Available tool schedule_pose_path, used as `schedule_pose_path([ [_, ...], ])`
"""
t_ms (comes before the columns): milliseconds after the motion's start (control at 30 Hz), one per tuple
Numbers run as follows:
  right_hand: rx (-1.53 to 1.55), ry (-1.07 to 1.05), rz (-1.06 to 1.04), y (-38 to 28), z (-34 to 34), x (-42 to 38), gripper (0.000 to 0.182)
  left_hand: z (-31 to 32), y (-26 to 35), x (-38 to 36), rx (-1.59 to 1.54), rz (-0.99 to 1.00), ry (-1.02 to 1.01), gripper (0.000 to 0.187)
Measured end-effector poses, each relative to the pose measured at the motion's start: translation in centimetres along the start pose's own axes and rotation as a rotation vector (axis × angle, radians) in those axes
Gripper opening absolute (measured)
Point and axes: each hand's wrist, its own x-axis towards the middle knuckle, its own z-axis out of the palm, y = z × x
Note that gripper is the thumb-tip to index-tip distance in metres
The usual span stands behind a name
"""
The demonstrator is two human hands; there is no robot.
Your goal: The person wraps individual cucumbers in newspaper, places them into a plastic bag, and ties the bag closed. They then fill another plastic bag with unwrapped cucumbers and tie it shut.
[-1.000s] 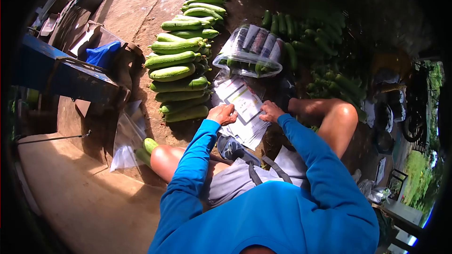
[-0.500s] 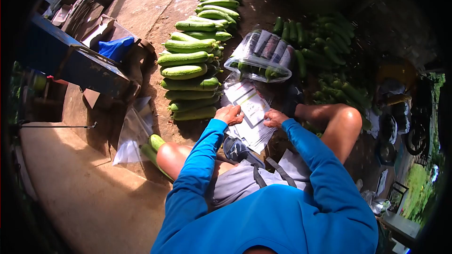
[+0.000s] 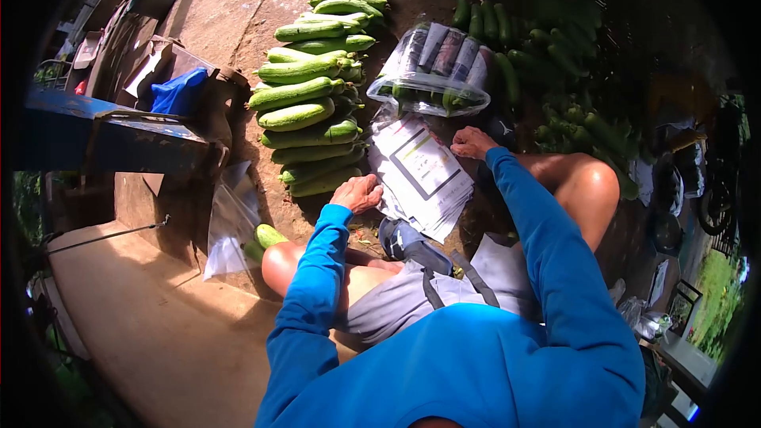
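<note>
A stack of printed paper sheets [image 3: 432,170] lies on the ground between my legs, a dark-framed form on top. By its left edge rests my left hand [image 3: 358,194], fingers loosely bent and apart, nothing visible in them. My right hand [image 3: 473,143] is at the upper right edge of the stack, its fingers bent with the tips close to the paper; no held thing shows. Just beyond the sheets stands a clear plastic bag [image 3: 432,83] containing green gourds [image 3: 464,101] and paper-wrapped rolls [image 3: 452,55].
A long row of green gourds [image 3: 305,95] lies left of the sheets, and more gourds [image 3: 555,51] lie in shade at right. Clear plastic bags [image 3: 232,226] lie by my left knee, next to a gourd [image 3: 269,235]. A blue beam [image 3: 103,131] juts in from the left.
My hands have moved apart from the top sheet: the left toward the stack's left edge, the right up along its right side. The view has shifted slightly.
</note>
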Motion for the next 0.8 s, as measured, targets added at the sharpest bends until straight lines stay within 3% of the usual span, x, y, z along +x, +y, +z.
schedule_pose_path([
  [67,0.03,0.09,0.03,1.1,0.3,0.4,0.03,0.3,-0.7,0.5,-0.067,-0.046,0.008,0.037],
  [133,0.101,0.295,0.186,2.8,0.7,1.3,0.032,0.7,-0.5,1.5,-0.109,-0.052,-0.056,0.038],
  [200,0.193,0.326,0.15,4.7,0.2,2.3,0.037,1.6,-0.1,2.8,-0.248,-0.043,-0.084,0.039],
  [267,0.381,0.502,0.38,5.9,0.1,3.5,0.044,2.8,0.1,4.2,-0.337,-0.011,-0.054,0.037],
  [300,0.387,0.5,0.395,6.4,0.0,4.2,0.044,2.5,0.8,5.0,-0.345,0.009,-0.05,0.036],
  [400,0.443,0.625,0.526,7.1,-0.6,6.2,0.079,1.6,1.8,8.3,-0.22,0.079,0.109,0.041],
  [433,0.453,0.626,0.543,6.5,-0.9,6.4,0.079,1.2,1.9,9.9,-0.169,0.095,0.204,0.043],
  [533,0.543,0.498,0.506,3.9,-2.7,6.8,0.111,-0.7,1.9,15.7,-0.071,0.131,0.493,0.049],
  [633,0.534,0.627,0.526,6.2,0.1,10.6,0.117,-2.4,1.6,20.9,0.095,0.173,0.675,0.052],
  [800,0.535,0.684,0.482,6.3,0.1,9.5,0.11,-2.5,-1.2,26.1,0.205,0.023,0.571,0.07],
])
